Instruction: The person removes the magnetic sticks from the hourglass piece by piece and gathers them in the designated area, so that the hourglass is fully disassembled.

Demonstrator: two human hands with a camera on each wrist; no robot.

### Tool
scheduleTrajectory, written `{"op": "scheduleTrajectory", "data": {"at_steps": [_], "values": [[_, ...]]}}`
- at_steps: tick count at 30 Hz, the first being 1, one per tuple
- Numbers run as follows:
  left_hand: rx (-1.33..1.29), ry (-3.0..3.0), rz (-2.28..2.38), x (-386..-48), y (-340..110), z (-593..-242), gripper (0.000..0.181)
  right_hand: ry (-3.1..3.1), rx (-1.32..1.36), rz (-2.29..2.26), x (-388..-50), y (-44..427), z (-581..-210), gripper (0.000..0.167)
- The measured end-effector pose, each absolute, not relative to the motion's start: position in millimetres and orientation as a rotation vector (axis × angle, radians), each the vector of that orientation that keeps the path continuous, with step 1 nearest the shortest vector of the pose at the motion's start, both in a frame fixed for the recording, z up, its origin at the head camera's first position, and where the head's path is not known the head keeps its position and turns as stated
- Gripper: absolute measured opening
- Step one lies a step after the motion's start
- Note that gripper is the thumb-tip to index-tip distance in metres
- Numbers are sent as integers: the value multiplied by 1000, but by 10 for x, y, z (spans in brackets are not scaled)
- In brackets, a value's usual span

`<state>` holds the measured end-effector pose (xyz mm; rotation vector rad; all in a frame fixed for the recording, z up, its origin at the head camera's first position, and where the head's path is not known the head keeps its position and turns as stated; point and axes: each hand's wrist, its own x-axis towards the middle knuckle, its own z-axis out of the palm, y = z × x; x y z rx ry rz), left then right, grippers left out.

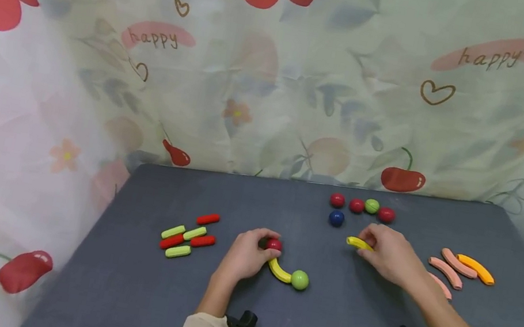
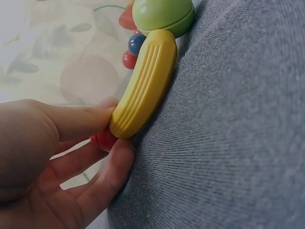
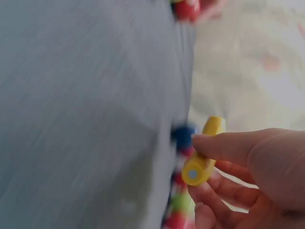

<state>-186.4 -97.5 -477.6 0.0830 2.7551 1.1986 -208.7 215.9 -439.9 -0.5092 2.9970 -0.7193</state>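
Note:
My left hand (image 1: 247,254) grips a red ball (image 1: 274,244) on the dark table, thumb in front and fingers behind. From that ball a yellow curved stick (image 1: 279,272) runs to a light green ball (image 1: 300,280), touching both. Seen from the left wrist, the thumb also lies against the end of the grooved yellow stick (image 2: 147,81), and the red ball (image 2: 105,140) is mostly hidden. Farther right, my right hand (image 1: 390,255) pinches a second yellow curved stick (image 1: 357,243) above the table. Its end shows a pale round spot in the right wrist view.
At the back lie several red balls (image 1: 337,200), a green ball (image 1: 372,206) and a blue ball (image 1: 336,218). Short red sticks (image 1: 208,219) and light green sticks (image 1: 178,251) are grouped left. Pink curved sticks (image 1: 445,273) and an orange one (image 1: 476,269) lie right.

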Motion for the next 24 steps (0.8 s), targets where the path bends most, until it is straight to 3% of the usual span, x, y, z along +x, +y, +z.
{"op": "scheduleTrajectory", "data": {"at_steps": [7,13,18,24], "values": [[91,2745,1200,-1865,-1004,-4803,36,3019,-461,-593,-1726,2836,-4550,16],[89,2679,1242,-1883,-1075,-4810,38,3017,-406,-504,-1574,3004,-4601,20],[80,2630,1285,-1891,-1104,-4810,39,3069,-443,-526,-1525,2862,-4539,22],[52,2623,1297,-1921,-1092,-4833,38,2854,-547,-872,-1586,2274,-4456,26]]}}
